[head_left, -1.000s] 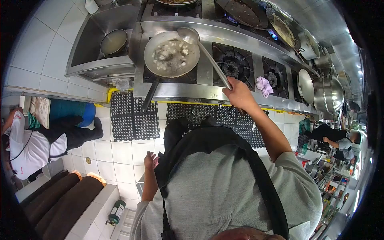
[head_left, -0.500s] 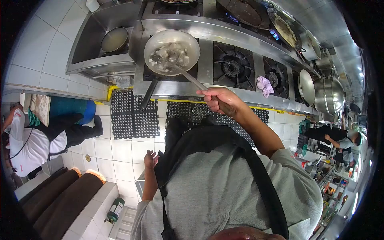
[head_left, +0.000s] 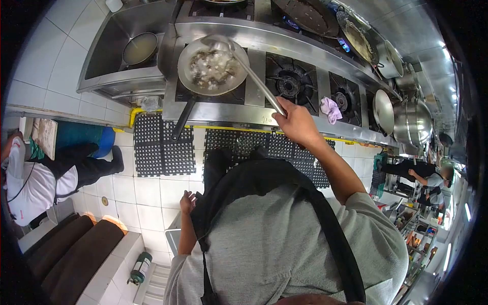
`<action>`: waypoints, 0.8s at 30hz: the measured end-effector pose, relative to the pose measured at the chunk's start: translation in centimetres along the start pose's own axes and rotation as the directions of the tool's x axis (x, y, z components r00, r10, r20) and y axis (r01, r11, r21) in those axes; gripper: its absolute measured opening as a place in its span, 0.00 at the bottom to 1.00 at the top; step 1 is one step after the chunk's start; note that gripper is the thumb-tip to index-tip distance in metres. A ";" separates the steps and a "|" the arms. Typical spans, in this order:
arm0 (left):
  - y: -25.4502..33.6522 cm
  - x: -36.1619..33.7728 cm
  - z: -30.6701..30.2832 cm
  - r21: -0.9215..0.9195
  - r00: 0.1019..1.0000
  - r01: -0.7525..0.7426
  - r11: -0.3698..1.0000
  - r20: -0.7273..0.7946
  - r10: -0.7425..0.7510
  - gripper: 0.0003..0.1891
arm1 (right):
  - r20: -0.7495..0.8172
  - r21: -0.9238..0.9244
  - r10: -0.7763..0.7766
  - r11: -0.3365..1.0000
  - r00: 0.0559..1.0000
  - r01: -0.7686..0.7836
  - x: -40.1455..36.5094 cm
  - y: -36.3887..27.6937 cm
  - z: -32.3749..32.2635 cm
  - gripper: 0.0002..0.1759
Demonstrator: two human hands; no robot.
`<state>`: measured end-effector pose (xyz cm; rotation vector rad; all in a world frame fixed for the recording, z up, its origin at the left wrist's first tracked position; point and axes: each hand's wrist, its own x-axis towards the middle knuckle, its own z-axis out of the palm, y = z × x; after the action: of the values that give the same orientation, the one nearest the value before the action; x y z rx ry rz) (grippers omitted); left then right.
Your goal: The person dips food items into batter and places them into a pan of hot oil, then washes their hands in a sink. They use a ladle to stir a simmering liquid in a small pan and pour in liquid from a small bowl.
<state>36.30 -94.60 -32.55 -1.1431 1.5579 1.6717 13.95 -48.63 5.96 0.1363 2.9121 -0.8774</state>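
My right hand [head_left: 296, 121] is closed around the handle of a long metal ladle [head_left: 256, 80]. The ladle's bowl is at the upper right rim of a light-coloured pan [head_left: 186, 71] on the left front burner. Pale pieces [head_left: 211, 67] in bubbling liquid fill the pan's middle. Its black handle [head_left: 183, 119] points toward me over the stove edge, with no hand on it. My left hand [head_left: 188, 202] hangs low at my left side, away from the stove, fingers partly spread and holding nothing.
A sink [head_left: 101, 63] with a pan of cloudy liquid [head_left: 140, 49] is at the left. Right of my pan are burners [head_left: 290, 84], a pink cloth [head_left: 331, 110] and large pots [head_left: 413, 122]. One person [head_left: 38, 183] is at far left; others [head_left: 432, 178] are at far right.
The ladle has swung from the pan's middle to its upper right rim. My right hand has moved slightly right, and its grip looks different. The view has shifted a little.
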 end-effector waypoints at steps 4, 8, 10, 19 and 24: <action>1.8 -1.2 0.6 -0.060 0.999 0.048 0.997 0.014 -0.047 0.40 | 0.347 0.454 0.163 0.832 0.924 -0.318 0.5 0.7 -0.5 0.22; 2.1 -1.0 0.6 -0.047 0.998 0.059 0.997 0.021 -0.058 0.40 | 0.510 0.830 0.092 0.208 0.855 -0.517 -0.5 0.7 -1.4 0.20; 1.7 -0.4 0.3 -0.025 0.997 0.073 0.997 0.026 -0.073 0.39 | 0.616 0.687 -0.195 -0.342 0.763 -0.641 -0.6 3.2 0.2 0.22; 0.2 1.7 -1.2 -0.023 0.999 0.022 0.999 0.043 -0.022 0.40 | 0.562 0.256 -0.427 -0.725 0.709 -0.640 -2.4 5.8 5.9 0.25; 2.6 -0.6 -1.0 -0.045 0.996 0.042 0.998 0.080 -0.038 0.42 | 0.539 0.244 -0.443 -0.732 0.716 -0.636 -2.2 6.5 6.6 0.25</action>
<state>34.55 -95.90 -30.69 -1.1110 1.4452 1.7141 17.27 -47.04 -2.77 0.4875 -0.2172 -2.4286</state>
